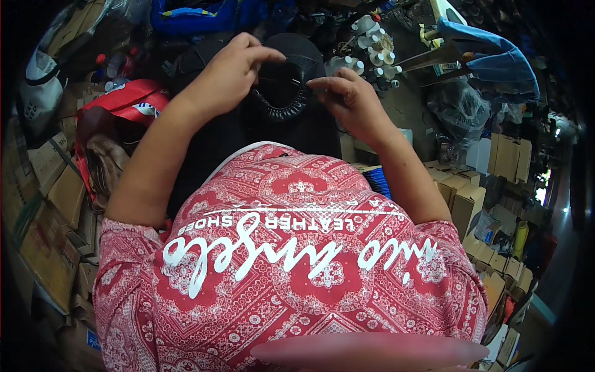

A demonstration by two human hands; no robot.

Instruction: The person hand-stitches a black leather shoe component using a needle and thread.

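Note:
A black piece with an oval opening and a ribbed, pleated dark rim (288, 111) lies on my dark-clothed lap between my hands. Its smooth rounded far part (296, 48) reaches away from me. My left hand (230, 75) is at the opening's left side, index finger extended over it and the other fingers curled in. On the right, my right hand (353, 102) pinches thumb and forefinger together close to the rim. A thin pale line shows in the opening near the right fingertips; I cannot tell what it is. Whatever either hand pinches is too small to make out.
Several clear bottles with white caps (376, 57) stand beyond my right hand. A red bag (133, 99) sits left of my forearm. Cardboard boxes (468, 201) are stacked at right, others (65, 192) at left. Blue cloth (505, 65) hangs far right; a blue bag (198, 15) lies ahead.

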